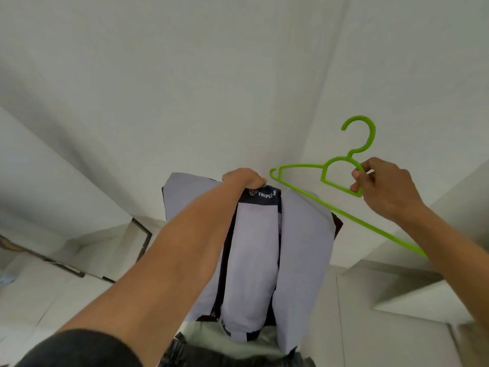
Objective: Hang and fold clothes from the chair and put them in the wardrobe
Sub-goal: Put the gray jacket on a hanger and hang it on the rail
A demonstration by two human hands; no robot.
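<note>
A pale lilac shirt [299,234] with dark navy trim and a collar label hangs in mid-air in front of me. My left hand [244,178] grips it at the collar and holds it up. To the right, my right hand [383,186] pinches a bright green plastic hanger [333,178] near its neck, hook pointing up. One arm of the hanger lies against the shirt's right shoulder; its far end passes behind my right forearm.
White walls [211,88] meet in a corner behind the shirt. A dark-framed object [143,234] leans at the left. More clothes [211,345], pale and dark, lie bunched at the bottom under the shirt. A white ledge [412,295] juts at the right.
</note>
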